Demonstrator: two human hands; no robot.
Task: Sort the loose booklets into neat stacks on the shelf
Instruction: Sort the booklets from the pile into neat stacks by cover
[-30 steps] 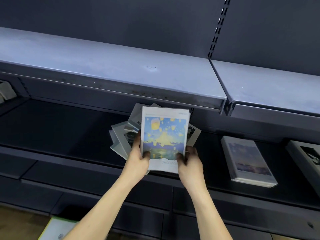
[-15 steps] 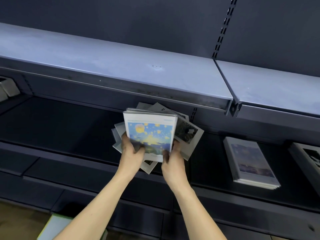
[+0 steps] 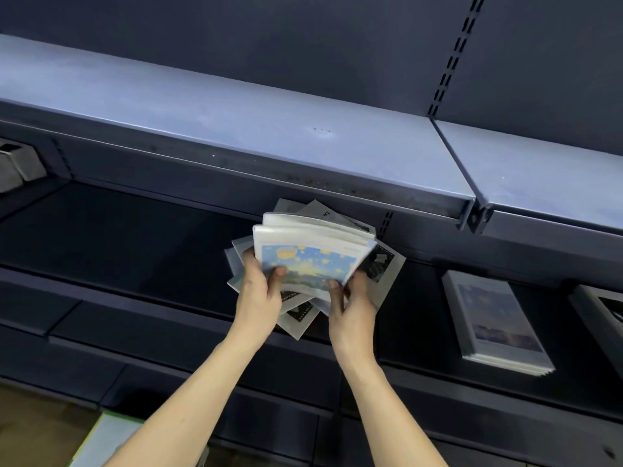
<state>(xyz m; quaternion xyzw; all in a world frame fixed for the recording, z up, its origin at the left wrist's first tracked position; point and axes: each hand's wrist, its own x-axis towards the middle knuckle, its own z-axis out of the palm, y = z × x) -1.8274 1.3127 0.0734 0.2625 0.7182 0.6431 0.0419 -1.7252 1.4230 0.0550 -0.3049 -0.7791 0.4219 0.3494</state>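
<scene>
A bundle of booklets with a blue and yellow lantern cover (image 3: 308, 261) is tilted back above the dark shelf (image 3: 135, 251), its top edges facing me. My left hand (image 3: 261, 291) grips the bundle's lower left corner, thumb on the cover. My right hand (image 3: 350, 305) grips its lower right corner. Underneath lies a fanned pile of loose grey booklets (image 3: 387, 274) with black and white pictures, partly hidden by my hands and the bundle. A neat stack of booklets (image 3: 495, 318) lies flat on the shelf to the right.
The pale blue upper shelf (image 3: 236, 123) overhangs close above the bundle. Another stack (image 3: 603, 315) shows at the far right edge. Grey objects (image 3: 17, 163) sit at the far left. A light, green-edged thing (image 3: 104, 439) lies on the floor below.
The lantern-cover bundle has tipped back from nearly upright to steeply tilted, so its top edges now show. Both hands kept their hold and shifted slightly left.
</scene>
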